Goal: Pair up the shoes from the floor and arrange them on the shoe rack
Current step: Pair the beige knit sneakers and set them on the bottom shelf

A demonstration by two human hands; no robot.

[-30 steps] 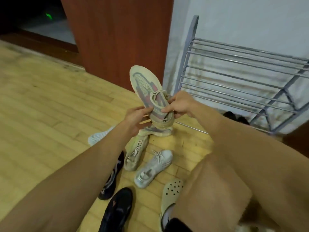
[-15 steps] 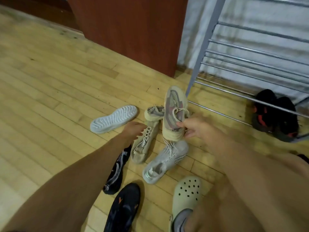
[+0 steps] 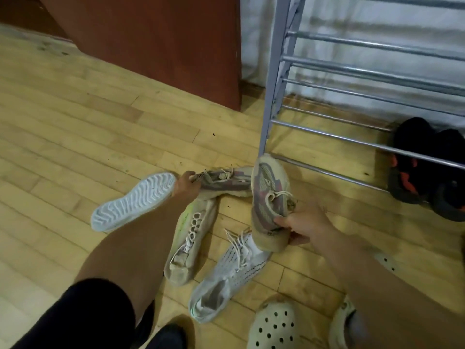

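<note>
Filling the right side, grey metal shoe rack standing against the pale wall, bars running across, nearest leg planting on the wooden floor just past the held sneaker's toe. Sitting on the bottom rungs, far right, a black-and-orange pair, side by side. Looming behind, reddish-brown cabinet, well apart from the pile. Stretching in from lower left, left hand reaching to the heel of the second beige-and-pink sneaker, lying on its side on the floor; fingers curling at the pull tab, grip mostly hidden behind the hand, so closed or not, cannot tell. Coming in from the right, right hand clamping fingers and thumb around the heel of the matching beige-and-pink sneaker, holding it with its toe pointing towards the rack leg, laces dangling. Crowding the space between the arms: a beige sneaker with green trim, partly tucked under the left forearm, and a white knit sneaker just beside it, its laces touching the held shoe's heel. Lying sole-up left of the left hand, a white sneaker. Peeking at the bottom edge, pale clogs and a dark shoe, mostly cut off.
</note>
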